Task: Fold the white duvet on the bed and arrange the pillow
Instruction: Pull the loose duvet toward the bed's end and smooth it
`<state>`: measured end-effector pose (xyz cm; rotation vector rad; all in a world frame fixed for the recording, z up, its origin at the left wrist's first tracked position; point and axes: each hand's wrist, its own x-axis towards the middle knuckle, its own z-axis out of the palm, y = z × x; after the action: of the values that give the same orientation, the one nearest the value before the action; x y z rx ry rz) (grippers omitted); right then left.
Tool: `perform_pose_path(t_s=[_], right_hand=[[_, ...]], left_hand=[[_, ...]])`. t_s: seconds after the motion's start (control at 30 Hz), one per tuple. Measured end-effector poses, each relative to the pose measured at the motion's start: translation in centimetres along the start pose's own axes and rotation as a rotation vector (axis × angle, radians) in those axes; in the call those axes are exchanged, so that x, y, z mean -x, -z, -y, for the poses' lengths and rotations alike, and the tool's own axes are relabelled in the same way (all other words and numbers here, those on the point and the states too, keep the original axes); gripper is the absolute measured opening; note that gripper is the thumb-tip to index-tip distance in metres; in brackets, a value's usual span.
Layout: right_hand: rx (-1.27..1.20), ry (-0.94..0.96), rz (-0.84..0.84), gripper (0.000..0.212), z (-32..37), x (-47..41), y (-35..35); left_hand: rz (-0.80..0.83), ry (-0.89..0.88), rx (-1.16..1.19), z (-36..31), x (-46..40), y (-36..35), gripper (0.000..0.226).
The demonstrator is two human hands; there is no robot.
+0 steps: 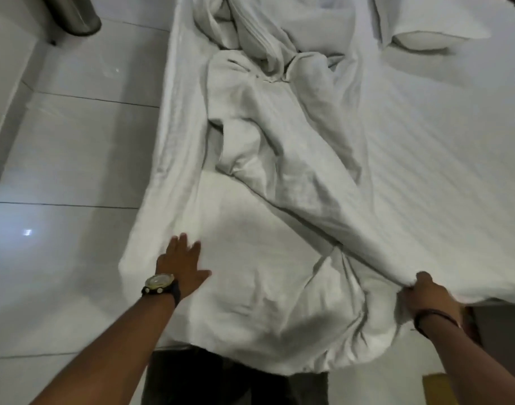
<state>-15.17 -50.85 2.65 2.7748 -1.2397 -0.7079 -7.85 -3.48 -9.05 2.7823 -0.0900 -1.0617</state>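
The white duvet lies crumpled in a long twisted heap down the left half of the bed, its near end hanging over the foot. My left hand, with a watch on the wrist, rests flat with spread fingers on the duvet's near left part. My right hand is closed on a bunched fold of the duvet at the near right. A white pillow lies at the far right, near the head of the bed.
Glossy white floor tiles run along the bed's left side. A metal bin stands at the far left on the floor. My dark trouser legs touch the foot of the bed. A dark object sits at the lower right.
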Motion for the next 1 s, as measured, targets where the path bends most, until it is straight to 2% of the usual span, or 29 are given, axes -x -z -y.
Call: perform_pose_path(t_s=[0.1, 0.17, 0.2, 0.27, 0.3, 0.37, 0.43, 0.5, 0.57, 0.63, 0.67, 0.73, 0.83, 0.87, 0.93, 1.0], right_hand=[[-0.17, 0.052, 0.018, 0.021, 1.3, 0.1, -2.0], [-0.287, 0.111, -0.054, 0.023, 2.9, 0.3, -3.2], [-0.348, 0.14, -0.105, 0.029, 3.6, 0.5, -3.6], [-0.404, 0.222, -0.18, 0.052, 4.6, 0.5, -5.0], [-0.393, 0.27, -0.207, 0.065, 5.1, 0.6, -5.7], [-0.363, 0.339, -0.248, 0.082, 5.6, 0.7, -7.2], [-0.319, 0.347, -0.267, 0.087, 5.6, 0.6, -8.6], [-0.264, 0.368, -0.263, 0.093, 5.7, 0.4, -9.7], [-0.105, 0.396, -0.16, 0.109, 5.4, 0.2, -10.6], [0.016, 0.368, -0.066, 0.121, 4.2, -0.2, -11.4], [0.028, 0.337, -0.046, 0.122, 3.6, -0.2, -11.7], [0.0, 0.276, -0.053, 0.11, 2.8, 0.4, -12.2], [-0.073, 0.272, -0.096, 0.081, 3.1, 1.8, -12.6], [-0.113, 0.282, -0.097, 0.074, 3.4, 2.2, -12.4], [-0.192, 0.286, -0.119, 0.066, 3.9, 2.8, -11.5], [-0.184, 0.257, -0.129, 0.064, 4.1, 3.0, -10.3]], left_hand=[[-0.122, 0.052, 0.24, -3.3, -0.6, 0.7, 0.056], [-0.185, 0.077, 0.468, -6.4, -2.2, 2.1, 0.049], [-0.208, 0.107, 0.596, -7.9, -3.5, 3.0, 0.054], [-0.251, 0.174, 0.864, -10.3, -6.6, 5.3, 0.086], [-0.295, 0.183, 0.979, -10.9, -8.2, 6.6, 0.095], [-0.366, 0.157, 1.063, -11.9, -11.6, 8.9, 0.088], [-0.316, 0.129, 1.075, -12.2, -13.4, 9.8, 0.071], [-0.276, 0.106, 1.226, -11.9, -14.3, 10.8, 0.074], [-0.205, 0.146, 1.463, -11.0, -15.4, 11.6, 0.083], [-0.151, 0.171, 1.599, -9.9, -16.2, 12.5, 0.079], [-0.149, 0.154, 1.539, -9.4, -16.4, 12.9, 0.071], [-0.211, 0.081, 1.229, -8.4, -16.0, 13.6, 0.062], [-0.431, -0.051, 0.58, -7.4, -13.2, 13.5, 0.075], [-0.449, -0.139, 0.32, -7.8, -11.3, 12.8, 0.077], [-0.336, -0.327, -0.037, -8.0, -7.3, 11.0, 0.072], [-0.203, -0.341, -0.034, -7.5, -3.4, 9.1, 0.059]])
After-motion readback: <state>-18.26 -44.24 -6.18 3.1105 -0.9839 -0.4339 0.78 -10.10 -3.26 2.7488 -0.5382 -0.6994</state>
